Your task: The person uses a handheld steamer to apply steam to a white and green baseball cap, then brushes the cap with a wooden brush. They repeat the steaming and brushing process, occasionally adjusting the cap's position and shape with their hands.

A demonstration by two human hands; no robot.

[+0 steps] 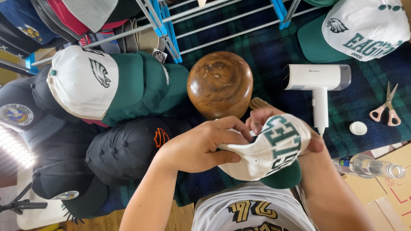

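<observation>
A worktop covered in dark blue-and-green plaid cloth fills the view from above. On its left lies a heap of caps, mostly black fabric, with a white-and-green one on top. A grey metal rack with blue joints crosses the top edge.

In the lower centre, the person holds a white cap with green lettering and a green brim, just above their lap and in front of a block. The left hand grips the cap's soft crown, fingers curled closed over the top and thumb pressed beneath. The right hand is mostly hidden inside or behind the cap; only its fingertips show, curled over the upper edge, touching the fabric.

The block is a rounded, glossy brown wooden dome. To its right lies a white plastic steamer, T-shaped. Another white-and-green cap sits top right. A clear plastic bottle lies at lower right. Scissors with pink handles rest at the far right, near a small white round lid.
</observation>
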